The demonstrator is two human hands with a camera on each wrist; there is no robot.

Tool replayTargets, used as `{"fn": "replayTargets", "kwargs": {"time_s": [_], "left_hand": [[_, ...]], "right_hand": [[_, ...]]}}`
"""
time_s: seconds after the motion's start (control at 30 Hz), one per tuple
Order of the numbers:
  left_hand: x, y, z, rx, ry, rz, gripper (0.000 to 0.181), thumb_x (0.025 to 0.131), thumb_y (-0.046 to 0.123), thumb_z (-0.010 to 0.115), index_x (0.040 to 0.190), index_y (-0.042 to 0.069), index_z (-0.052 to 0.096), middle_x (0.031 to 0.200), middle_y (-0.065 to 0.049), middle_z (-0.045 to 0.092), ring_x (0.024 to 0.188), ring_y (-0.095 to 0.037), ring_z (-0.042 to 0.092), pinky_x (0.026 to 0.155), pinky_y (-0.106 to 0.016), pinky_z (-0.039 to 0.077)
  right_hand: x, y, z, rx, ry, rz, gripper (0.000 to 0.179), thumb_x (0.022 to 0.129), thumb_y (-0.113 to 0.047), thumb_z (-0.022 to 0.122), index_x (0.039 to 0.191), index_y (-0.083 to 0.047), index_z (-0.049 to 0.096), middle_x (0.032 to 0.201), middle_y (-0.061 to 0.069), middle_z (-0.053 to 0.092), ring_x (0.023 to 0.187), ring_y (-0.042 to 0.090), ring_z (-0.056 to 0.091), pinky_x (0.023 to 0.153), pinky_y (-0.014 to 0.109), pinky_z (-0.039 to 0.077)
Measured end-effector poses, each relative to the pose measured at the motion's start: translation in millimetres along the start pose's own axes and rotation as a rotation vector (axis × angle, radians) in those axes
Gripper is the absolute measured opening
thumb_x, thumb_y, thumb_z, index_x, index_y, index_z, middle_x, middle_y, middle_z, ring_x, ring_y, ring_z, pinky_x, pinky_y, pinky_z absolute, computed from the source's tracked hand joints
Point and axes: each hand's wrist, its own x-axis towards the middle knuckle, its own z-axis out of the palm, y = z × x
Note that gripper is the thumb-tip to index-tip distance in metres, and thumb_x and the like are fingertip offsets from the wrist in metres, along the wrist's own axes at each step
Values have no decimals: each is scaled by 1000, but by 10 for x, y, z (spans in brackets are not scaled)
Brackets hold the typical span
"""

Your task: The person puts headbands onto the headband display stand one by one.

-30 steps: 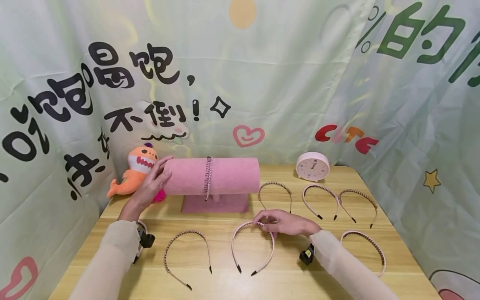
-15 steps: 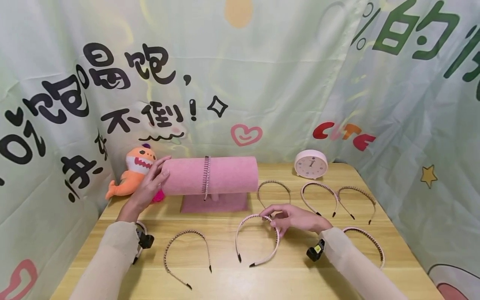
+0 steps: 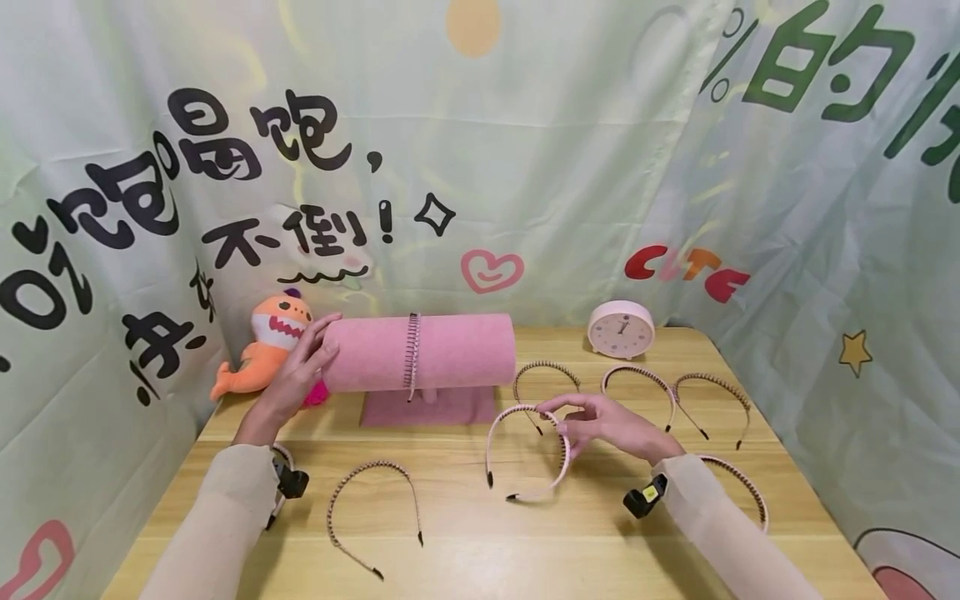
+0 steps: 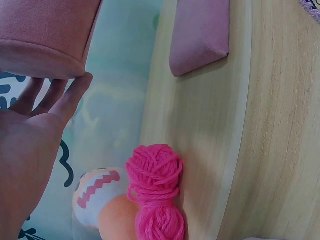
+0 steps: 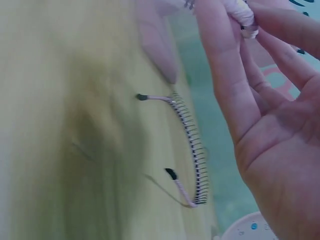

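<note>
My right hand [image 3: 611, 427] pinches a pale pink headband [image 3: 489, 442] by its upper right part, and the band is raised above the table with its dark tips toward me. In the right wrist view, only a wrapped piece of it shows between thumb and fingers. My left hand [image 3: 296, 371] rests against the left end of a pink velvet display roll [image 3: 468, 350]. Its fingers [image 4: 72, 97] lie extended against that end in the left wrist view. Another headband [image 3: 412, 357], with comb-like teeth, sits around the roll, left of its middle.
Several other headbands lie on the wooden table [image 3: 450, 567], one [image 3: 382, 463] front left and one [image 5: 195, 150] just behind my right hand. An orange plush shark [image 3: 258, 367] and bright pink yarn [image 4: 155, 175] lie left of the roll. A round clock [image 3: 621, 329] stands back right.
My right hand has lifted the pale pink headband off the table and carried it away from me and slightly right. My left hand stays on the roll's end.
</note>
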Motion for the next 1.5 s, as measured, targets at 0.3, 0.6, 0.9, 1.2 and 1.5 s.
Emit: {"fn": "replayTargets", "kwargs": {"time_s": [0.3,0.6,0.9,1.2,1.5], "left_hand": [[5,-11,-8,-15,3,-4,59,119,32,43,173,23,23,177,-16,20,156,-33,24,128,-73,19],[-14,7,-12,-23,4,-11,60,118,32,44,173,23,23,177,-19,18,160,-42,19,126,-80,15],[-7,0,-17,-18,6,-12,61,118,32,45,173,22,23,178,-18,18,161,-41,18,127,-79,14],[-9,3,-7,-10,6,-9,61,118,33,45,173,22,23,178,-19,18,162,-41,18,127,-78,15],[-2,-15,-2,-14,8,1,59,118,32,44,173,23,24,178,-19,18,163,-41,16,127,-77,15]], "right_hand": [[-29,-106,-140,-17,121,-8,47,109,-19,68,153,-4,59,118,22,67,84,29,79,83,50,66],[2,-233,-196,14,257,-77,47,108,-16,71,151,-3,61,150,12,59,88,20,75,84,52,66],[142,-377,-192,29,365,-84,50,107,-22,73,154,-9,59,129,13,62,98,27,76,91,55,64],[344,-496,-140,100,398,-96,50,106,-22,75,153,-11,61,143,14,58,108,32,76,92,45,66],[478,-660,-106,117,411,-106,53,104,-26,77,153,-11,61,149,14,56,107,26,76,91,43,66]]}}
